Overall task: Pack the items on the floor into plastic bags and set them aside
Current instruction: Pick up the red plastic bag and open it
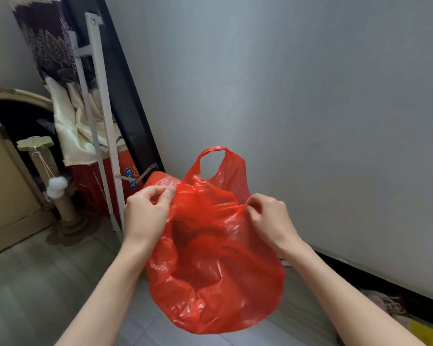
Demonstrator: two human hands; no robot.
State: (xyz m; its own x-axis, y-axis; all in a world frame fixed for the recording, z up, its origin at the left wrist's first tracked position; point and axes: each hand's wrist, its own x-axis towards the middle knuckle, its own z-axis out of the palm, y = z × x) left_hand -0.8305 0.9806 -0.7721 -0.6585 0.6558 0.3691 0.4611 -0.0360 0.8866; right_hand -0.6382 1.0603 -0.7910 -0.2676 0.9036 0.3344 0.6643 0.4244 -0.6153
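Note:
A red plastic bag (210, 270) hangs in the air in front of me, bulging at the bottom with something dark inside that I cannot identify. My left hand (148, 211) pinches the bag's left rim near one handle. My right hand (268, 216) pinches the right rim, pulling the film taut between the two hands. One handle loop (215, 156) stands up behind the opening.
A grey wall fills the right side. A white folded metal frame (105, 136) and a black board lean in the corner. A cat scratching post (50, 181) stands by a cardboard shelter at left. Cloth and a yellow item (420, 330) lie at the lower right on the floor.

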